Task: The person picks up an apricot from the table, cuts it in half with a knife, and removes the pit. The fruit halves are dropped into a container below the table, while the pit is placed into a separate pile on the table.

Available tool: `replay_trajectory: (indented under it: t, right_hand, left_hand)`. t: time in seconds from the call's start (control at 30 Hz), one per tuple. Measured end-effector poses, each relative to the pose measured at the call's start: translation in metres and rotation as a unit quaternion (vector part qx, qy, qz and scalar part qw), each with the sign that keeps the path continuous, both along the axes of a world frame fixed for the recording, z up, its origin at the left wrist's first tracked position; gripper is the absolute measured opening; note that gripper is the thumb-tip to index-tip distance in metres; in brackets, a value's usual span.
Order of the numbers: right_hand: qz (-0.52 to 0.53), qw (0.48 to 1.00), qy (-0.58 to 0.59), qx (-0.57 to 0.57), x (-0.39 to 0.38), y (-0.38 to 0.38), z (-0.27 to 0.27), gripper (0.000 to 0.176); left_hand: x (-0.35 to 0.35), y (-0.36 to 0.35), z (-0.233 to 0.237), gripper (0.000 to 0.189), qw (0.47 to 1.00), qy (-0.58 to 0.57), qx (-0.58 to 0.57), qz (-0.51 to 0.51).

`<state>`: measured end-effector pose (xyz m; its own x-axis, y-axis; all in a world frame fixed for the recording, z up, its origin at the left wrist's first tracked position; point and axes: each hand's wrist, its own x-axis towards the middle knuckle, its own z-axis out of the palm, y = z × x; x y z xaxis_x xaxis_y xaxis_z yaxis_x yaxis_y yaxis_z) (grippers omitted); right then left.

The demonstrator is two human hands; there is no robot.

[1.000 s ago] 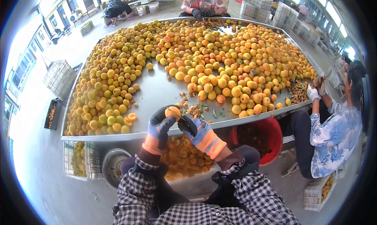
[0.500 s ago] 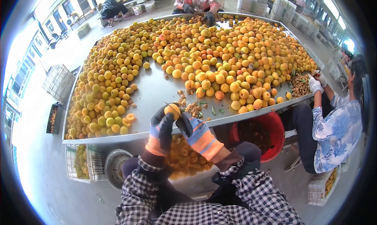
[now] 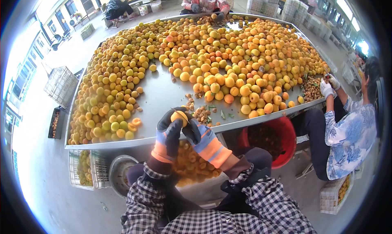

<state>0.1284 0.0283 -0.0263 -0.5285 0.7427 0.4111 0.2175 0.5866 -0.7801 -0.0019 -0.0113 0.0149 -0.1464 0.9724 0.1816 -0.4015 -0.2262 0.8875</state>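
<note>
Over the near edge of the metal table (image 3: 157,99), my left hand (image 3: 168,132) grips an orange-yellow apricot (image 3: 179,118) between thumb and fingers. Curled against the fruit's right side is my right hand (image 3: 199,135), its fingers closed on it. Both hands wear dark-fingered gloves with orange and blue cuffs. A thin, dark sliver shows at the top of the apricot; I cannot tell what it is. Just beyond my hands lie apricot pits (image 3: 201,114) and a few green leaves. Opened apricot halves (image 3: 134,124) rest on the table to the left.
Heaped apricots (image 3: 237,66) cover much of the table. Below its edge are a container of apricot pieces (image 3: 194,162), a red tub (image 3: 289,140), a metal basin (image 3: 118,175) and a white crate (image 3: 100,168). A gloved person (image 3: 347,128) sits right; another (image 3: 204,1) works opposite.
My hands stay together around the apricot, which has turned and shifted slightly right and down. Across the table, the other person's hand has moved and now has a fruit by it.
</note>
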Motion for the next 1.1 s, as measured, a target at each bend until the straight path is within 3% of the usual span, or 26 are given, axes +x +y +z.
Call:
replay_trajectory:
  t: [0.03, 0.1, 0.27, 0.33, 0.43, 0.5, 0.57, 0.63, 0.73, 0.8, 0.93, 1.03, 1.1]
  right_hand:
    - [0.009, 0.999, 0.045, 0.006, -0.005, 0.003, -0.004, 0.027]
    - [-0.014, 0.999, 0.029, 0.008, -0.006, 0.002, -0.006, 0.025]
    - [-0.019, 0.999, -0.031, 0.008, 0.010, 0.001, 0.015, 0.022]
    - [0.000, 0.998, -0.064, -0.022, 0.018, -0.005, 0.037, 0.029]
    - [-0.002, 0.997, -0.066, -0.036, 0.017, -0.004, 0.036, 0.025]
    - [-0.010, 0.999, -0.031, -0.031, 0.010, -0.003, 0.025, 0.025]
    - [-0.019, 0.999, 0.004, -0.029, 0.002, -0.002, 0.007, 0.025]
    - [-0.045, 0.999, -0.020, -0.008, -0.004, 0.001, 0.003, 0.027]
    - [-0.047, 0.998, -0.029, -0.007, 0.001, 0.003, 0.002, 0.028]
    - [-0.047, 0.998, -0.051, -0.012, 0.006, 0.003, 0.007, 0.028]
    - [-0.042, 0.996, -0.082, -0.022, -0.001, -0.002, 0.008, 0.032]
    - [-0.081, 0.994, -0.075, -0.020, -0.013, -0.004, -0.009, 0.026]
    - [-0.097, 0.993, -0.068, -0.015, -0.014, -0.003, -0.009, 0.020]
  left_hand:
    - [0.004, -0.001, 0.000, 0.051, 1.000, 0.001, 0.001, -0.003]
    - [0.008, -0.002, 0.000, 0.053, 0.989, -0.137, -0.045, -0.034]
    - [-0.005, 0.006, 0.003, 0.053, 0.997, -0.053, -0.039, -0.043]
    - [-0.016, 0.007, 0.002, 0.050, 0.994, 0.107, 0.001, -0.003]
    - [-0.020, 0.007, -0.001, 0.050, 0.994, 0.110, 0.000, -0.004]
    - [-0.001, 0.005, 0.000, 0.039, 0.992, 0.112, 0.031, 0.055]
    - [0.012, -0.001, 0.007, 0.048, 0.996, -0.055, -0.069, -0.021]
    - [0.017, 0.004, -0.001, 0.052, 0.994, -0.074, -0.084, -0.002]
    - [0.009, 0.004, 0.001, 0.051, 0.996, -0.017, -0.081, -0.017]
    - [0.004, 0.006, 0.005, 0.048, 0.987, 0.150, -0.050, 0.012]
    - [0.006, 0.008, -0.002, 0.049, 0.984, 0.164, -0.039, 0.063]
    - [0.021, 0.010, -0.001, 0.057, 0.974, -0.140, -0.175, 0.028]
    - [0.020, 0.012, -0.002, 0.061, 0.972, -0.105, -0.203, 0.053]
